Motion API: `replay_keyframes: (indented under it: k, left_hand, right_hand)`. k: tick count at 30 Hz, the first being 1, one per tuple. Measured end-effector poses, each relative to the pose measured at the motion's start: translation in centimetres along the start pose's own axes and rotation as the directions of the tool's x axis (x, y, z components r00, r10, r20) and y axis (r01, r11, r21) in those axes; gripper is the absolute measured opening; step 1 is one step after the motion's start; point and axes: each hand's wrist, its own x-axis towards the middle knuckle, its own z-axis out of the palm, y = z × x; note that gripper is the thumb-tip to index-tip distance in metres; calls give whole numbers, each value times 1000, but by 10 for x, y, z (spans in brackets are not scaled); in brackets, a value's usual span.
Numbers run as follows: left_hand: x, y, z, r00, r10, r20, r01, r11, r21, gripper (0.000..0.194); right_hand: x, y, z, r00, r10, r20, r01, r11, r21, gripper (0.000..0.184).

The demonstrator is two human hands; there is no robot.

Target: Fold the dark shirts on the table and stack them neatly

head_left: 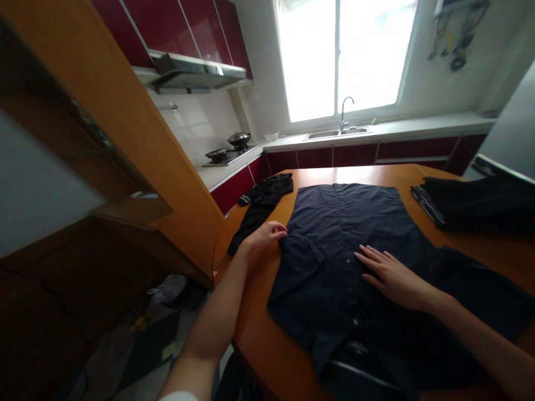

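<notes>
A dark blue button-up shirt (pixel 330 223) lies spread on the wooden table (pixel 257 306), its collar end towards me and its hem at the far side. Its left sleeve is folded in over the front, while the other stretches out to the right. At the shirt's left edge, the fingers of my left hand (pixel 266 234) are pinched together on the fabric. My right hand (pixel 390 275) rests flat on the shirt front, right of the buttons, with fingers spread.
Dark clothing (pixel 267 195) lies on the table's far left. A stack of folded dark garments (pixel 480 203) sits at the right. An orange wooden post (pixel 167 167) rises at the left. Beyond are a stove (pixel 232 156), a counter (pixel 401 128) and a sink (pixel 321 135).
</notes>
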Motion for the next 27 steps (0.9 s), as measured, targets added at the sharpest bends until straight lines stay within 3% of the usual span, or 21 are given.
replay_keyframes:
  k: [5, 8, 10, 16, 19, 23, 27]
  left_hand:
    - [-7, -20, -4, 992, -30, 123, 31, 999, -6, 45]
    - [-6, -24, -4, 987, -38, 155, 41, 999, -17, 45]
    - [-6, -26, -2, 986, -38, 162, 43, 999, -22, 43]
    - [-7, -29, 0, 992, -18, 122, 20, 1000, -14, 37]
    - [-7, -31, 0, 994, -3, 108, 3, 1000, -4, 30]
    - [-4, -34, 4, 996, 23, 83, -24, 1000, 10, 20]
    - [-3, -35, 4, 997, 47, 58, -49, 998, 27, 13]
  right_hand:
    - [4, -1, -2, 982, 2, -191, 7, 999, 48, 48]
    - [9, -14, -8, 941, 25, -337, 20, 991, 129, 37]
    - [14, -29, -11, 931, 28, -363, 38, 984, 173, 31]
    - [41, -76, -13, 961, -201, -191, 219, 973, 73, 29]
    - [58, -87, -11, 938, -321, -129, 313, 947, -78, 28]
    - [72, -90, -9, 904, -422, -66, 387, 875, -292, 13]
    - [73, -91, -17, 865, -495, -80, 431, 816, -385, 12]
